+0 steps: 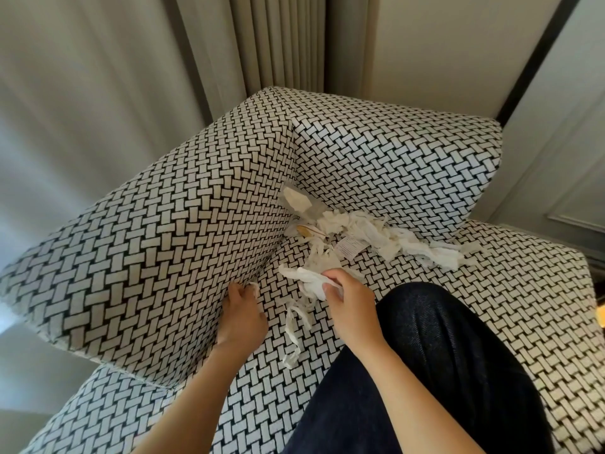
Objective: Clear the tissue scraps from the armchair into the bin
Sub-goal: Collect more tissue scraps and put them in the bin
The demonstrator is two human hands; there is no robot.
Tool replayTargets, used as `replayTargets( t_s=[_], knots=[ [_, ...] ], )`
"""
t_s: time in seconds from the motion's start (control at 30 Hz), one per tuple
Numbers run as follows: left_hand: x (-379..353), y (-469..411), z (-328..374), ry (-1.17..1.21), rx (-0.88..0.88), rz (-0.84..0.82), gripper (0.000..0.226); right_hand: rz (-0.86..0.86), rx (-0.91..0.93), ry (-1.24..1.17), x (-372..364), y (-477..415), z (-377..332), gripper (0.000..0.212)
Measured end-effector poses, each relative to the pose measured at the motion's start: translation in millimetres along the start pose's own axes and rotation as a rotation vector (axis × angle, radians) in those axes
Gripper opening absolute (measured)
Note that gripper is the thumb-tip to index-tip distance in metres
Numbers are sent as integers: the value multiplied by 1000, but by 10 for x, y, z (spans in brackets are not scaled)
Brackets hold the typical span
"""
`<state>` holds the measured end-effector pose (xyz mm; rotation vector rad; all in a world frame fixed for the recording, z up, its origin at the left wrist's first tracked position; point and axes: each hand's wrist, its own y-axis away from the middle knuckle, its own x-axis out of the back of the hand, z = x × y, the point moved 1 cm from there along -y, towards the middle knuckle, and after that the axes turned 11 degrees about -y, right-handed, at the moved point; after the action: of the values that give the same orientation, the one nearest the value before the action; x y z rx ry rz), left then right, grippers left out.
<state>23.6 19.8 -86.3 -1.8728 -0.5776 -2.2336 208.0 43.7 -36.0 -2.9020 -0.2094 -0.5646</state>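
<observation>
Clearly early on: the left hand (242, 309) curls its fingers against the armchair (163, 240) arm, seemingly pinching a small scrap (253, 286). At its three o'clock, the right hand (350, 303) clenches its fingers round a tissue wad (312, 283). Most tissue scraps (376, 237) lie heaped at twelve o'clock, in the seat corner. No bin is in view, so its contents cannot be told.

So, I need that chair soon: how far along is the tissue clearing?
Done: nothing I can confirm; no bin is in view. In hand: the right hand grips a wad of scraps, the left hand pinches a small scrap by the chair arm. Left: the big pile in the seat corner.
</observation>
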Motion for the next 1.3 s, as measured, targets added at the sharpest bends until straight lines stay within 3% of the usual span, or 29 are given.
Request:
replayTargets(
  t_s=[0.2,0.37,0.43,0.53,0.7,1.07,1.3],
  knots=[
    [-67,84,-41,54,-49,118,35,92,5,-23,23,-45,38,17],
    [-38,82,-61,127,-101,149,13,130,-143,-239,68,-57,19,19],
    [-29,91,-28,284,-113,82,17,141,-194,-392,83,-52,1,15],
    [-1,147,86,410,-198,-58,43,159,-247,-631,117,-39,-54,20],
    [-42,224,225,249,-367,-128,73,216,-227,-664,145,-32,-84,15],
    [-132,211,286,131,-358,-28,37,267,-187,-674,163,-17,-99,21],
    [-26,263,196,-2,-391,-107,54,266,-178,-659,164,-15,-93,20]
  ],
)
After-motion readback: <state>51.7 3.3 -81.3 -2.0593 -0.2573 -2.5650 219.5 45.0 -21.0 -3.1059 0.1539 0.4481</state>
